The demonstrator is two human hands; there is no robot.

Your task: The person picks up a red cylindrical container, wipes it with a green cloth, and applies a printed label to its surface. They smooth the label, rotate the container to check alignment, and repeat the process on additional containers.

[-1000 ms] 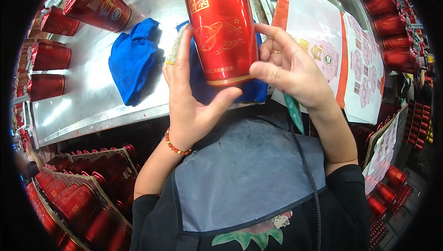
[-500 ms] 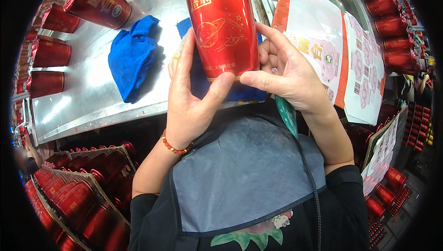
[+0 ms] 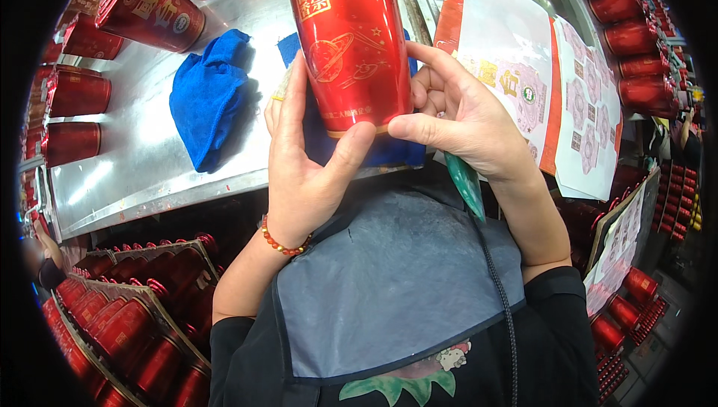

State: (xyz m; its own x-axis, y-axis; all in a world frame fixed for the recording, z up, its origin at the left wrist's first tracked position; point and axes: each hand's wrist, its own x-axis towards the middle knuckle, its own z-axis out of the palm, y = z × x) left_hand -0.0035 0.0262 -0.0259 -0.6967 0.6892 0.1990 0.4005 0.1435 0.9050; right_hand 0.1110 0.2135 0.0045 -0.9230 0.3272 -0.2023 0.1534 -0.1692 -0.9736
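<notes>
A glossy red bottle [image 3: 348,41] with gold line drawings and gold lettering lies between my hands at the top middle, its base toward me and its upper end cut off by the frame. My left hand [image 3: 310,164] is closed on its left side, thumb near the base. On the opposite side, my right hand [image 3: 471,119] grips it with thumb at the base and forefinger along the side. Beneath the bottle, a blue cloth [image 3: 396,155] partly shows. Left of it rests a crumpled blue cloth [image 3: 209,100].
Several red bottles [image 3: 153,11] stand on the metal table [image 3: 149,190] at left. Printed sheets [image 3: 501,33] lie at right, and more red bottles [image 3: 632,41] line the far right. Below left, racks hold red bottles [image 3: 123,332]. A green pointed object [image 3: 465,186] hangs near my right wrist.
The bottle has shifted a little to the left and tilts slightly more, with both hands keeping their grip. The whole view has moved slightly too.
</notes>
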